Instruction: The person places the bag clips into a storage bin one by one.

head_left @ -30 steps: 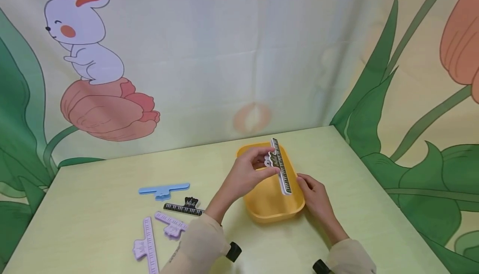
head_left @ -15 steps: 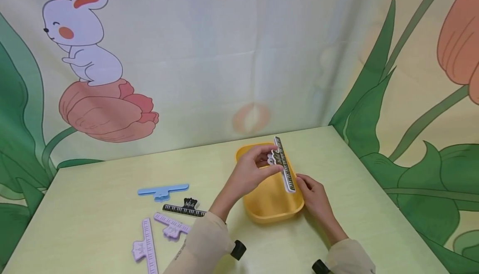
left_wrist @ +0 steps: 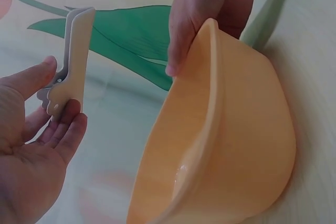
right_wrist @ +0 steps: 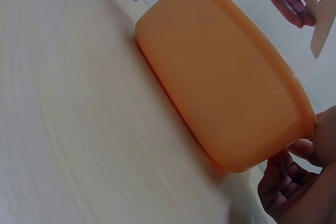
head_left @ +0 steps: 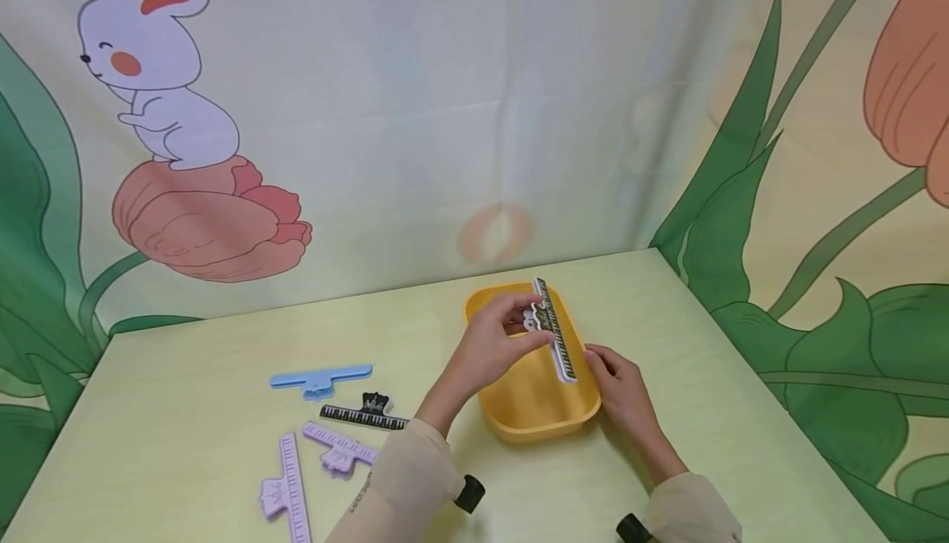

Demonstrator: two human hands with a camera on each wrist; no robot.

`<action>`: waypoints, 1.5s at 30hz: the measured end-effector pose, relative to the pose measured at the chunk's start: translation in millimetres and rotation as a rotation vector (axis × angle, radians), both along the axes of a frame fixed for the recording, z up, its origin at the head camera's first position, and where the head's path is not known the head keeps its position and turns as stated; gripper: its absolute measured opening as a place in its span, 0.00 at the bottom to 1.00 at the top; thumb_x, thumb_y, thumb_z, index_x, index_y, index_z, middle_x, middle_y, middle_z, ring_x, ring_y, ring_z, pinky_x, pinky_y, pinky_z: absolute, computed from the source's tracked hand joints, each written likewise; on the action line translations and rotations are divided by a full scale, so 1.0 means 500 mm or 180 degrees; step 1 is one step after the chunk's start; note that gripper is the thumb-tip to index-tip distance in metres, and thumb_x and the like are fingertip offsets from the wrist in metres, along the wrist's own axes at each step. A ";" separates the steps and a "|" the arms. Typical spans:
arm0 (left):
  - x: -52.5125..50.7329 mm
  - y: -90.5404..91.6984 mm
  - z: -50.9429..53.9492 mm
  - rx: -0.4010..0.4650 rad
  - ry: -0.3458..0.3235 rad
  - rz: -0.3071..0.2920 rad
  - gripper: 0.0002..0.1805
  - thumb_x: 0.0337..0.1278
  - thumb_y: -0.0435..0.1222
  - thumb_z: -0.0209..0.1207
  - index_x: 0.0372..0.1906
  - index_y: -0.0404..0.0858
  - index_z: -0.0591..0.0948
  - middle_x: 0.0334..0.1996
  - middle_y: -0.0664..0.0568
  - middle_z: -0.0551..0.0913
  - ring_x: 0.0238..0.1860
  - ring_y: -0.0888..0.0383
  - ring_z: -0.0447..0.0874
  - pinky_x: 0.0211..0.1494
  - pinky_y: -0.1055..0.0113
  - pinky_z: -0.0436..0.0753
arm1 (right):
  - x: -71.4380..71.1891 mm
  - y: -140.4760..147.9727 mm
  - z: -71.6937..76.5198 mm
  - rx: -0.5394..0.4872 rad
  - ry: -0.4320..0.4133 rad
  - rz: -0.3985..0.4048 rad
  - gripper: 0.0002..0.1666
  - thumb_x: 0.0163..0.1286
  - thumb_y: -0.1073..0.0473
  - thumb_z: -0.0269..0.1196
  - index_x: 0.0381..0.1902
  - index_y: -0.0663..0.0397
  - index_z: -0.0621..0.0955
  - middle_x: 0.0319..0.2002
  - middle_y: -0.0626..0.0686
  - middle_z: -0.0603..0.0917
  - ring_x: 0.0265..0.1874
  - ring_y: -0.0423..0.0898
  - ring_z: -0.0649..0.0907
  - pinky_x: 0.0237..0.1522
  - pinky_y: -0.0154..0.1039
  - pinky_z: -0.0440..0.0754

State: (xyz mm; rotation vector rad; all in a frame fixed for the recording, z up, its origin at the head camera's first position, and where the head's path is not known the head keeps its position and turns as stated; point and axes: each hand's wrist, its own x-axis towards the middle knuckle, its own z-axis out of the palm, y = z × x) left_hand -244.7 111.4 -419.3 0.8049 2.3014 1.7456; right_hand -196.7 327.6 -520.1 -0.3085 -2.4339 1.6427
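Note:
A white clip with a black-and-white piano-key strip (head_left: 562, 353) is pinched between the thumb and fingers of my left hand (head_left: 491, 347). It hangs tilted above the yellow plastic basin (head_left: 535, 430), apart from its rim. In the left wrist view the clip (left_wrist: 80, 51) shows edge-on, its wavy grip between thumb and fingertips. My right hand (head_left: 624, 385) grips the basin's right rim. In the left wrist view a digit of that hand (left_wrist: 210, 3) lies over the rim; the right wrist view shows its other fingers curled at the outer wall.
Left of the basin lie a blue clip (head_left: 320, 379), a black piano-key clip (head_left: 362, 416) and two lilac clips, one slanted (head_left: 339, 449), one lengthwise (head_left: 293, 485). My left forearm partly covers them. A printed curtain (head_left: 385, 114) hangs behind the table.
My left hand with the clip shifted slightly right, then back left and a little lower, staying over the basin. My right hand keeps its grip on the rim.

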 end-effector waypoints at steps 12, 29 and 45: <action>-0.009 0.005 -0.028 -0.0228 -0.0046 0.0053 0.30 0.61 0.39 0.73 0.66 0.36 0.79 0.52 0.49 0.81 0.47 0.54 0.83 0.52 0.64 0.85 | 0.000 0.000 0.002 -0.0034 -0.0032 0.0018 0.25 0.83 0.51 0.55 0.65 0.64 0.80 0.61 0.63 0.82 0.54 0.53 0.82 0.49 0.26 0.79; -0.027 0.016 -0.082 -0.0593 -0.0036 0.0178 0.29 0.58 0.37 0.75 0.63 0.33 0.81 0.46 0.48 0.83 0.44 0.55 0.80 0.48 0.64 0.83 | 0.000 0.002 -0.004 -0.0016 0.0028 0.0038 0.24 0.83 0.52 0.55 0.64 0.64 0.80 0.61 0.63 0.82 0.58 0.54 0.82 0.59 0.43 0.80; -0.022 0.051 -0.102 -0.0912 -0.0169 0.0295 0.28 0.57 0.36 0.75 0.61 0.33 0.82 0.43 0.47 0.81 0.41 0.54 0.78 0.43 0.65 0.80 | -0.001 0.004 -0.006 -0.0009 0.0035 0.0048 0.24 0.83 0.52 0.55 0.64 0.64 0.81 0.60 0.63 0.83 0.55 0.54 0.83 0.51 0.32 0.81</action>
